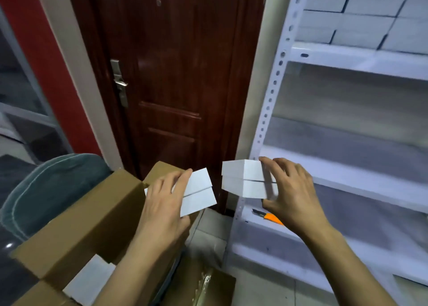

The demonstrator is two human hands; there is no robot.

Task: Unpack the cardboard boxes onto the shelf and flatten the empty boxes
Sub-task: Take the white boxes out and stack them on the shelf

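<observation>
Two pairs of small white boxes are held in the air: the left hand (162,201) grips one pair (199,191) above the open cardboard box (76,222), the right hand (289,190) pinches another (243,181) beside the white metal shelf (347,178).

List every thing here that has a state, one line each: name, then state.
left hand: grips two stacked white boxes
right hand: grips another two-box stack
cardboard box: open, white boxes still inside
door: closed
top shelf: stocked with white boxes
utility knife: lying on a lower shelf
</observation>
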